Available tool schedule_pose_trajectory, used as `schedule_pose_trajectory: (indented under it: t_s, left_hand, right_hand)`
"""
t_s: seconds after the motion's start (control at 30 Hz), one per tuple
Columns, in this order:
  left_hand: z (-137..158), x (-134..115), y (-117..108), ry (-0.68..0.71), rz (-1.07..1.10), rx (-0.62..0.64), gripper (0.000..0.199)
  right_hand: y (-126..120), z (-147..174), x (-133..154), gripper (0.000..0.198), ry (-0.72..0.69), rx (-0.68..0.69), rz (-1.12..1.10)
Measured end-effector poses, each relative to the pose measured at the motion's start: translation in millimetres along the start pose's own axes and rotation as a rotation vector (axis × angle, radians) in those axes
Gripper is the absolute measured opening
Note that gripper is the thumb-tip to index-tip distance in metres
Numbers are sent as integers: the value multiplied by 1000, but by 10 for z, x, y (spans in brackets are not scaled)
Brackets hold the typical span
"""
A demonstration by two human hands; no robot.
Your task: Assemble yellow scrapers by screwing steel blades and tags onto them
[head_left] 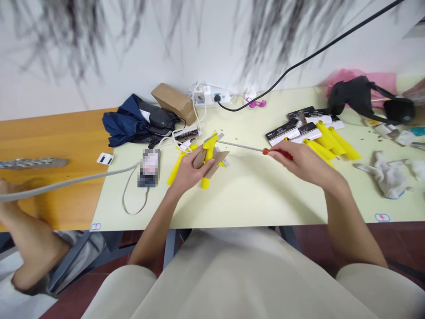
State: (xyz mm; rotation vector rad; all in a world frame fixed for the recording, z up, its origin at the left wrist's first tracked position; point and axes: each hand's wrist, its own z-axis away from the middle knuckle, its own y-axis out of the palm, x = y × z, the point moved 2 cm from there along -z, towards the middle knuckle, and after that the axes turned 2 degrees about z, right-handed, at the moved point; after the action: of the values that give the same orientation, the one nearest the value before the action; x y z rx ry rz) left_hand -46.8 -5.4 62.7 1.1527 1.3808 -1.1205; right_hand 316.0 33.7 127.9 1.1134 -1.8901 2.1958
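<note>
My left hand point(187, 170) is closed round a yellow scraper point(208, 153) and a folded piece of brown cardboard point(217, 163) beside its handle. The scraper's head points away from me, with a bit of metal blade at its edge. In my right hand point(303, 163) is a screwdriver point(244, 145) with a red handle and a long metal shaft. Its tip reaches the scraper's head; whether it sits in a screw is too small to tell. Another yellow scraper point(175, 168) lies just left of my left hand, partly hidden.
Yellow handles point(341, 144) and black-and-white packets point(308, 130) lie at the right. Behind stand a cardboard box point(174, 104) and a power strip point(212, 95) with a black cable point(288, 71). A phone-like device point(149, 168), dark blue cloth point(124, 122) and a person's arm point(36, 239) are left.
</note>
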Motion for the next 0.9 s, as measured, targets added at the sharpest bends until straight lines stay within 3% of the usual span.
schedule_pose_trajectory:
  t_s: [0.1,0.2,0.3,0.4,0.47,0.6,0.77,0.9]
  left_hand:
    - [-13,-50,-18,62,-135,56,41]
    - [-13,-97,-26,129,-224,109,41]
    - [-5,-127,-34,165,-373,162,41]
    - [8,-146,-41,165,-478,210,44]
    - [13,-154,-41,165,-512,233,47]
    - [-2,-160,-30,152,-553,244,49]
    - [-38,-178,1,140,-513,269,46]
    - [-71,-159,24,120,-505,277,47]
  right_hand:
    - [261,101,-88,35,-6,-65,-30]
    - [412,157,-127,39,38,-44,-41]
    - [478,165,-131,41,2,-47,63]
    - [501,138,-157,33,17,-174,218]
    - [521,110,-174,31,33,-220,276]
    - [604,52,-160,34,-70,-170,327]
    - [707,22,-208,27,109,-172,369]
    - [744,10,-207,29,-32,-178,359]
